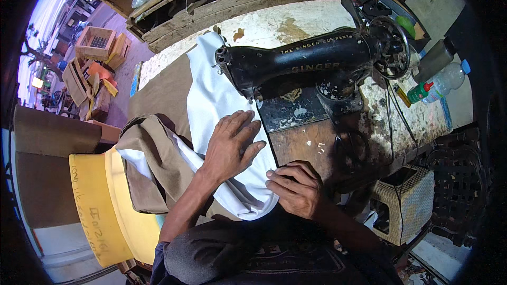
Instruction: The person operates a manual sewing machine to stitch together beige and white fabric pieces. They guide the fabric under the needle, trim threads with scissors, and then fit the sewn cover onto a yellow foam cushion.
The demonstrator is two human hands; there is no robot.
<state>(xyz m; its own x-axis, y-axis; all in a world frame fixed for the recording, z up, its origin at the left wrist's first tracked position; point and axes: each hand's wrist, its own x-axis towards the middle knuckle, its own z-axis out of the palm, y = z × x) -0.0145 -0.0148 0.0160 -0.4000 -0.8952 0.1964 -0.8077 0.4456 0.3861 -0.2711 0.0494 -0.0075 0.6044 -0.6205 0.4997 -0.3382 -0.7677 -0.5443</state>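
A black sewing machine (306, 58) stands on a worn table, its needle end over the edge of a white cloth (211, 89). Brown fabric (163, 92) lies beside and under the white cloth, bunching in folds to the left. My left hand (232, 145) rests flat on the white cloth just in front of the needle area, fingers stretched out. Nearer to me, my right hand (297, 187) has thumb and fingers closed on the right edge of the same cloth. The cloth's near end droops over the table's front edge toward my lap.
A handwheel (393, 47) juts up at the machine's right. Beyond it stand a clear plastic bottle (449, 80) and a small green bottle (417, 93). Dark cables (393, 121) hang down past a woven stool (409, 200). A yellow padded piece (95, 206) sits at left; wooden crates (95, 42) lie outside.
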